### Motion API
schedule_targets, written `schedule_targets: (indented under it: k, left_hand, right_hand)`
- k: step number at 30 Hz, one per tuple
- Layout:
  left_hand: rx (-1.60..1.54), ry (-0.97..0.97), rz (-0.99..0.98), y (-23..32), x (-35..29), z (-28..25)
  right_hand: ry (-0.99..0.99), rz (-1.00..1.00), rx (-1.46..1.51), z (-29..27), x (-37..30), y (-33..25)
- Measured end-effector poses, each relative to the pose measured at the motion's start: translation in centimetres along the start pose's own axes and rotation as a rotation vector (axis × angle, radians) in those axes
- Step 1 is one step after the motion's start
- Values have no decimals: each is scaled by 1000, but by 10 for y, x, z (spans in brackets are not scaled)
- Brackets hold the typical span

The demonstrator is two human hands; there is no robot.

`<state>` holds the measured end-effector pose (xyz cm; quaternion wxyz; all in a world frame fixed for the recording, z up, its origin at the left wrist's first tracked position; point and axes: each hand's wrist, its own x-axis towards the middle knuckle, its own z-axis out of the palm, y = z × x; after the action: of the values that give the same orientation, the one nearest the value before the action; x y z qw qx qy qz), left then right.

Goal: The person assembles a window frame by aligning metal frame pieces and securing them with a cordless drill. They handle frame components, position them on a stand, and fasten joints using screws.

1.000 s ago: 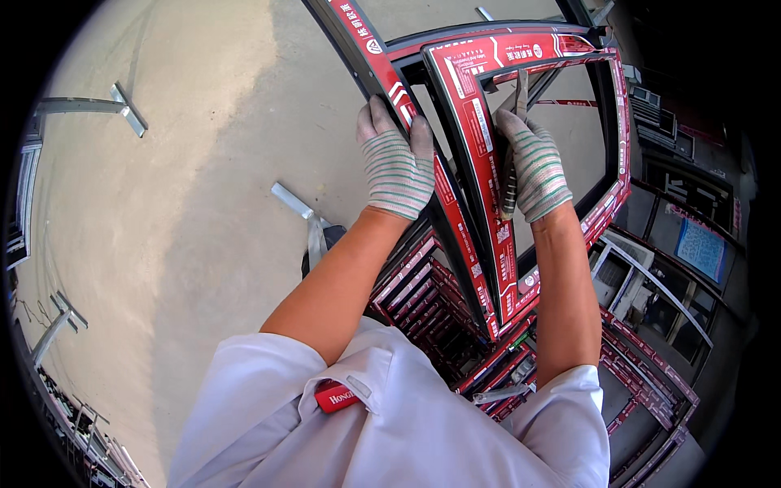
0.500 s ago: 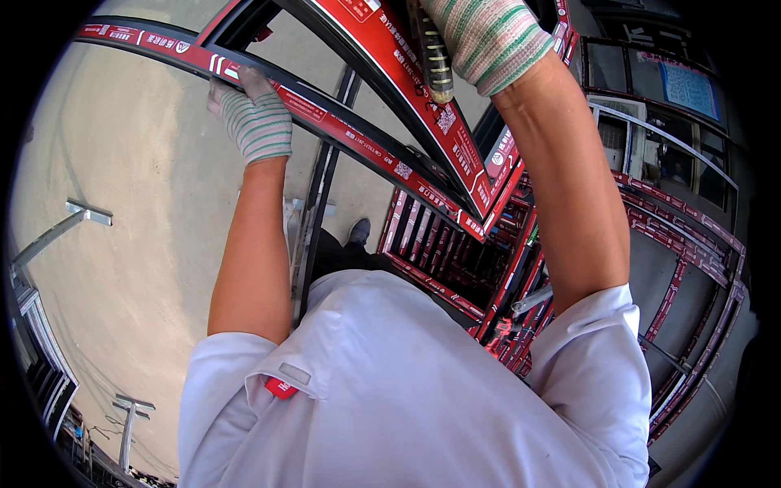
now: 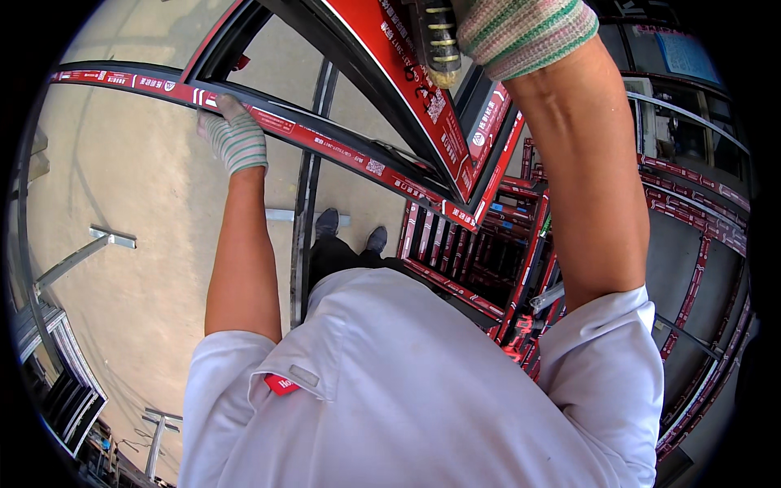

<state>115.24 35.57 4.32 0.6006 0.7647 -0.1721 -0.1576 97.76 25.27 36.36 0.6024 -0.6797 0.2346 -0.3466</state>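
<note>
Closed round the front rail of a window frame (image 3: 329,146) is my left hand (image 3: 234,134), in a white glove with green and pink stripes, thumb on top. Dark bars and red printed film make up the frame. An inner sash (image 3: 403,73), filmed in the same red, stands tilted open, its corner close to the frame's right corner. My right hand (image 3: 525,32), gloved alike, is at the top edge above this sash. Below it hangs a ribbed black and pale-yellow tool handle (image 3: 441,49), apparently in its grip. The fingertips and the tool's other end are out of view.
A rack of red-filmed bars (image 3: 455,244) stands right of my legs, with a red power tool (image 3: 518,332) beside it. More filmed frames (image 3: 691,211) are at the far right. Metal stands (image 3: 110,236) and stacked profiles (image 3: 69,382) lie left on the concrete floor.
The frame and my left hand have shifted slightly left in view. My right hand with the handle sits higher, its wrist further right. Both my shoes now show below the frame.
</note>
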Motion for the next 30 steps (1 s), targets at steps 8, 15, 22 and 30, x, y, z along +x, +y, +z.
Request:
schedule_targets:
  k: [8, 15, 22, 30]
  left_hand:
    - [77, 22, -61, 23, -1, -18]
    - [370, -13, 112, 29, 2, -14]
    - [-571, -431, 313, 168, -34, -10]
    - [-1077, -726, -34, 213, -16, 8]
  right_hand:
    - [-70, -34, -74, -4, 4, -15]
    - [-74, -34, 88, -4, -20, -21]
    - [-105, -8, 97, -1, -21, -13]
    - [120, 131, -117, -49, -63, 5]
